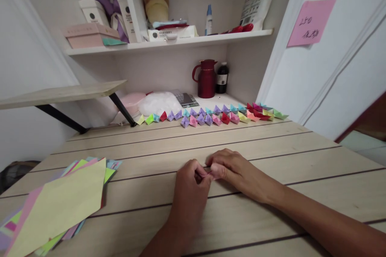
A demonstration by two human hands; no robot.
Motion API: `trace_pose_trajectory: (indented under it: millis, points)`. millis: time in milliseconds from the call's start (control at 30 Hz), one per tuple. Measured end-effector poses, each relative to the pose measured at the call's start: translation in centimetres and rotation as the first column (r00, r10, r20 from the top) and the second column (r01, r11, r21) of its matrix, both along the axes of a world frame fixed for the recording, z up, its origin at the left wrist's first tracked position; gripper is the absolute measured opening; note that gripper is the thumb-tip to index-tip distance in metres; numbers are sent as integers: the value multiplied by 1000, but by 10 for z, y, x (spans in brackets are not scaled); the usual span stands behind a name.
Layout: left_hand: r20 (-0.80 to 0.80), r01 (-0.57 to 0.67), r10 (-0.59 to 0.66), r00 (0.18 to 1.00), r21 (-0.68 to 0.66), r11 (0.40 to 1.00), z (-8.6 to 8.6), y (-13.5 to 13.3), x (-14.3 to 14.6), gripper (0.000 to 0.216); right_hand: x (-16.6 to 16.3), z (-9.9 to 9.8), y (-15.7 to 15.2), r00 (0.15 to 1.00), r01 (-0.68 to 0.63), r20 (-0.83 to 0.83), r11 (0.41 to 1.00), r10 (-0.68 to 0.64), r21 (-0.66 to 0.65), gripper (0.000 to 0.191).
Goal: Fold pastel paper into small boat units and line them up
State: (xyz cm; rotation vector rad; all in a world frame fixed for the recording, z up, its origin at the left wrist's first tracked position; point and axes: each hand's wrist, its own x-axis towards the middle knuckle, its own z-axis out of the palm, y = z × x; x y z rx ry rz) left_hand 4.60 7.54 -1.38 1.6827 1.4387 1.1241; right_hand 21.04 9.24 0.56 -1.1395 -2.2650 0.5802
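Observation:
At the middle of the wooden table (259, 225), my left hand (192, 186) and my right hand (233, 170) meet, fingertips nearly touching. Both pinch a small piece of folded pink paper (208, 175), mostly covered by the fingers, so its shape cannot be made out. Along the table's far edge stand rows of small folded paper boats (208, 119) in purple, pink, red, yellow, green and blue. To the left of my hands lies a loose stack of coloured paper sheets (69, 196), a pale yellow one on top.
Behind the boats are a dark red jug (206, 79), a dark bottle (222, 78) and a white plastic bag (161, 103). A raised wooden stand (63, 91) on black legs is at the left. Overhead runs a loaded white shelf (181, 43). A pink note (312, 23) hangs at right.

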Motion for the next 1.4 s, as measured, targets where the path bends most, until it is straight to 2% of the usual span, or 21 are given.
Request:
trace_pose_trajectory:
  millis: [67,233,367,567,733,867,1000,1133,1233,1400]
  points:
    - [-1,-23,23,1000,18,1000,0,0,0,20,2,-2,1,1000,23,5,999,-23,-25,18]
    - [-38,-39,44,998,129,991,1,0,0,21,3,-8,3,989,13,-144,988,-35,-152,12]
    - [-76,-61,80,994,234,970,2,-1,0,22,1,-8,2,960,-12,-277,976,-50,-216,17]
    - [-18,-82,91,996,281,956,6,-5,-2,24,-1,-4,2,899,-85,-437,962,-38,-259,27]
    - [31,-104,99,995,332,938,4,-5,-1,23,-2,-4,1,837,-103,-542,948,-81,-301,27]
    - [81,-122,102,991,313,942,5,-6,1,22,-5,-6,0,761,-161,-637,913,-127,-374,29]
    - [141,-154,125,982,226,962,12,-7,1,21,-7,-8,-1,696,-205,-697,883,-172,-423,34]
    - [196,-153,125,973,136,979,16,-9,2,18,-9,-9,-1,668,-196,-714,877,-209,-440,37]
    - [219,-168,137,966,128,977,14,-8,2,17,-9,-7,-2,662,-191,-711,865,-236,-465,40]
    - [272,-182,143,951,122,976,8,-6,3,17,-13,0,-5,635,-207,-720,836,-280,-508,60]
